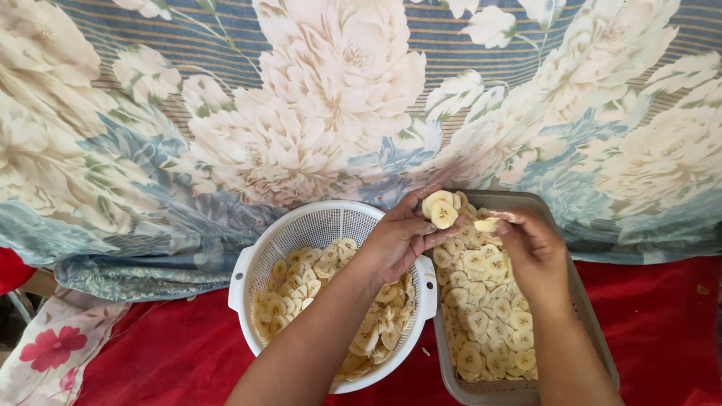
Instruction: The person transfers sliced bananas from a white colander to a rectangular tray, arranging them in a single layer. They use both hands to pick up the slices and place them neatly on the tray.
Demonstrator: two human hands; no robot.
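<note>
My left hand (pixel 397 239) hovers over the gap between a white round colander (pixel 259 248) and a grey rectangular tray (pixel 591 316), holding a small stack of pale yellow banana slices (pixel 440 210) at its fingertips. My right hand (pixel 531 252) is above the tray's far end and pinches one slice (pixel 487 224) between thumb and fingers. Both containers hold many more round banana slices; in the tray they lie flat in rows.
A large cloth with cream flowers and blue stripes (pixel 323 113) covers the far side. A red cloth (pixel 662 316) lies under the containers. A white fabric with red flowers (pixel 53 349) sits at the lower left.
</note>
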